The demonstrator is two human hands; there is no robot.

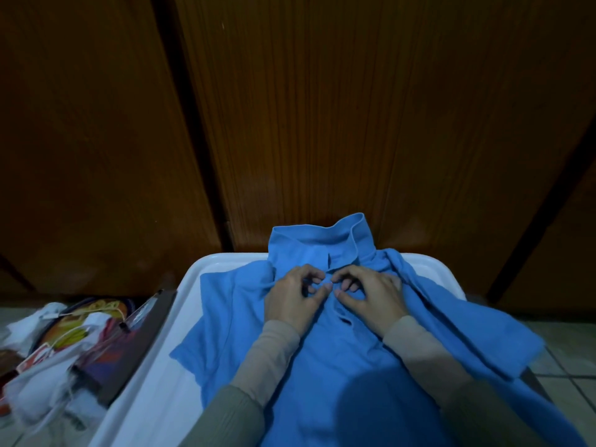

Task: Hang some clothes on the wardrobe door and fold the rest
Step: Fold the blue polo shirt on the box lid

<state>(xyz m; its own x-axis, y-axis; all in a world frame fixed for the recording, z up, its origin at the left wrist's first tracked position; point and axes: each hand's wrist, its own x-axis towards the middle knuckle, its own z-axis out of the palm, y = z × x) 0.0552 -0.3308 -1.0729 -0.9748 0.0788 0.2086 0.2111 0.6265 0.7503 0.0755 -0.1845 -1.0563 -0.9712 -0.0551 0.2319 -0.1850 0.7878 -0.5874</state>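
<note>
Brown wardrobe doors (322, 108) fill the upper frame, directly behind the white table (154, 350), whose far rim meets them. The blue polo shirt (322, 350) lies front-up across the table, right sleeve overhanging the lower-right edge. A clutter pile (64, 343) crowds the lower left. At centre, left hand (295, 293) and right hand (371, 295) pinch the shirt's placket below the collar.

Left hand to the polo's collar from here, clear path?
Probably yes. The left hand pinches the blue polo at its placket just below the collar; only flat fabric lies between, and the right hand sits off to the side.
</note>
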